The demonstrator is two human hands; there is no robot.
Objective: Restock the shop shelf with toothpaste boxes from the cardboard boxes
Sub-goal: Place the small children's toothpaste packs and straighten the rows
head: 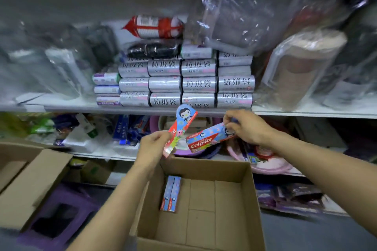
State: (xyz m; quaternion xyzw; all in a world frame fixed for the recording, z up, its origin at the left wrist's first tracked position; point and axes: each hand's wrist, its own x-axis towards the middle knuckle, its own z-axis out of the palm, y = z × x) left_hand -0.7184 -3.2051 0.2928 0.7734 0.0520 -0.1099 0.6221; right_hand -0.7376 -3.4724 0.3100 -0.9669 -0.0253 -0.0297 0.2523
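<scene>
My left hand (154, 145) grips the lower end of a red and blue children's toothpaste box (180, 126) that stands nearly upright, its penguin tab at the top. A second Colgate toothpaste box (208, 137) is tilted to the right of it, and my right hand (247, 126) pinches its upper right end. Both boxes hang in front of the shelf edge (306, 113), above an open cardboard box (234, 195). Two more toothpaste boxes (171, 193) stand on end against the cardboard box's left inner wall.
Stacked rolls of rubbish bags (183, 83) and plastic-wrapped goods fill the shelf above. The lower shelf holds pink and purple basins (271, 166) and blue packets (121, 129). Another open cardboard box (30, 179) and a purple stool (59, 216) are at the left.
</scene>
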